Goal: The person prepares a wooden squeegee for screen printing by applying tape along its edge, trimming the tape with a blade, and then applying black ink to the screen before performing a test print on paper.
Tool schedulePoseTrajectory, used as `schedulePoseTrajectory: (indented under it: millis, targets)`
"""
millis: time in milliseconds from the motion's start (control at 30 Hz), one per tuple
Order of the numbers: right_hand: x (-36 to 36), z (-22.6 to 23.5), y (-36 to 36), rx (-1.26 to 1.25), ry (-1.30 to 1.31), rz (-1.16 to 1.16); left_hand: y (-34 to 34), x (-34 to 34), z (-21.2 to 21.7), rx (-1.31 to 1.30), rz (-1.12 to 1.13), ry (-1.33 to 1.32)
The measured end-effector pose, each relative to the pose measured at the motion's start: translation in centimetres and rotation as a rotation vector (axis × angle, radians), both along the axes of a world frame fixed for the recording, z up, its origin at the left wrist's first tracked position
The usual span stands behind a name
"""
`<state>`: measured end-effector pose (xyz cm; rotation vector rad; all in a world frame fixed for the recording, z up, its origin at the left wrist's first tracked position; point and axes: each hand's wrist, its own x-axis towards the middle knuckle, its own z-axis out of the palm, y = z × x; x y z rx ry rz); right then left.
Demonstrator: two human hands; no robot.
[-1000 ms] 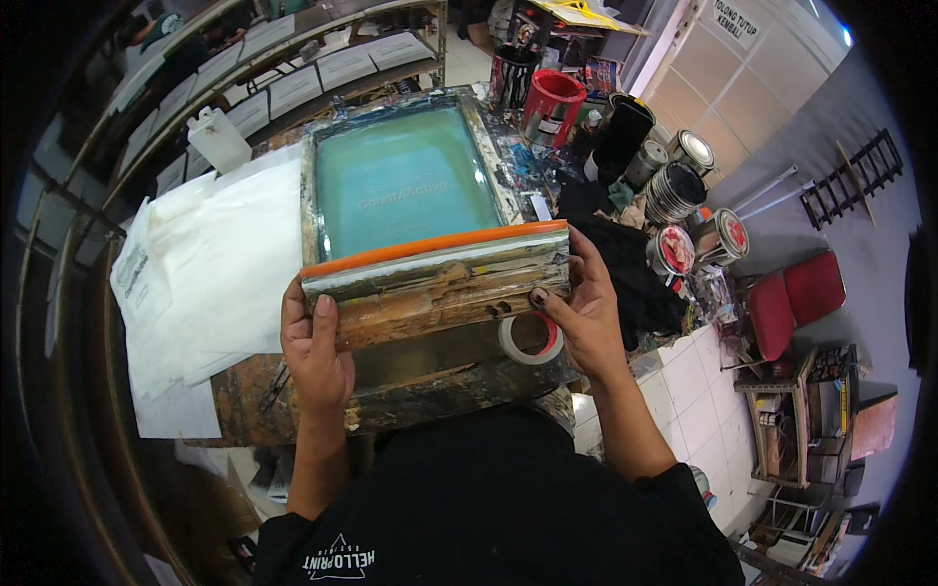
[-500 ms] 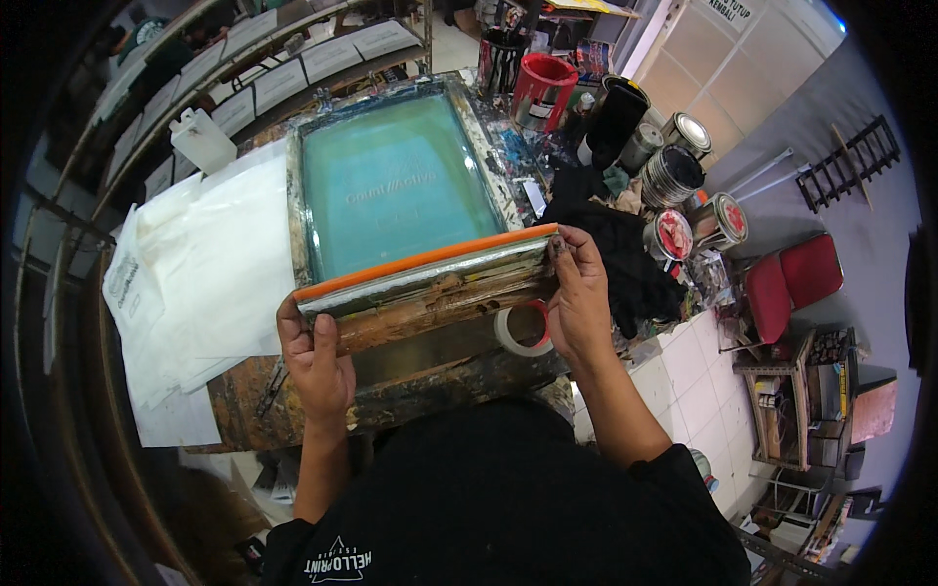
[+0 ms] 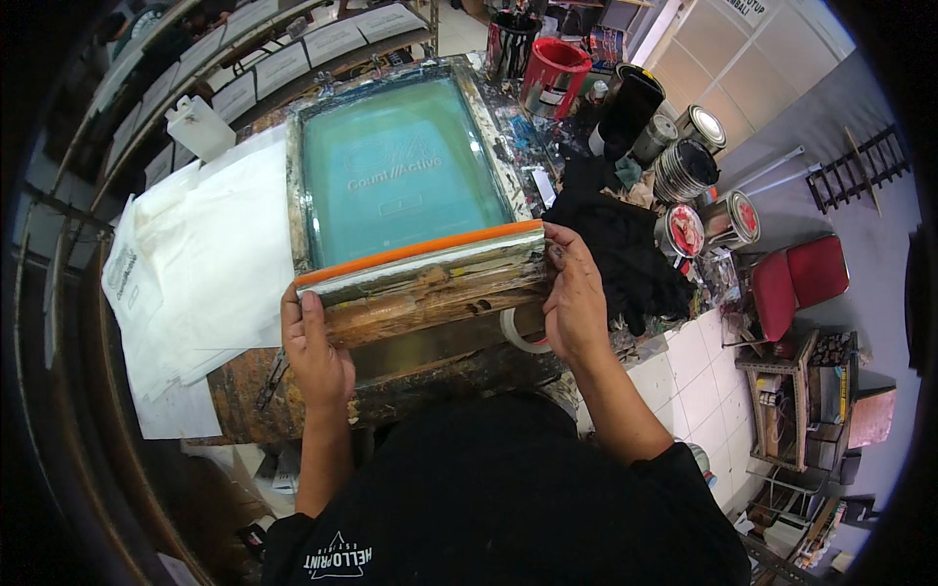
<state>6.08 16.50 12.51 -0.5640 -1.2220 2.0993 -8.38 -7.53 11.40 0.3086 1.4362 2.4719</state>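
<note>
Nearest the camera, the operator's black shirt [image 3: 508, 479] carries a white emblem with lettering, inverted in this view. Both hands grasp the squeegee: the left hand [image 3: 320, 356] grips its left end with the thumb laid on the near face; the right hand [image 3: 576, 303] grips its right end. The squeegee [image 3: 430, 293], a worn wooden bar with an orange blade on its far edge, is positioned in front of the screen and overlaps that screen's near edge in view; contact cannot be determined. A tape roll [image 3: 523, 337], partly hidden, shows beneath the squeegee's right end. The bare brown near-left section of the table [image 3: 244, 381] separates the left hand from the table edge. Beyond the squeegee, the teal screen [image 3: 396, 220] bears upright lettering and a faint emblem. White sheets [image 3: 210, 249], with dark lettering turned sideways, adjoin its left side; black cloth [image 3: 625, 254] lies to its right. Farther out stand a white jug [image 3: 202, 130], a labelled red pail [image 3: 555, 80], and a door [image 3: 733, 88] bearing a lettered sign.
</note>
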Motion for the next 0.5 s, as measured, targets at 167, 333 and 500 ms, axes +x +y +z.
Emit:
schedulePoseTrajectory:
  millis: [167, 333, 500]
  targets:
    - [-0.1, -2.8, 0.2, 0.272, -0.152, 0.048, -0.1, -0.3, -2.0, -0.134, 0.183, 0.078]
    - [0.4, -4.9, 0.1, 0.825, -0.586, 0.205, -1.4, -0.9, -5.6, -0.427, 0.312, 0.159]
    - [-1.4, -6.9, -0.7, 0.908, -0.673, 0.274, -2.5, -1.0, -7.1, -0.712, 0.343, 0.223]
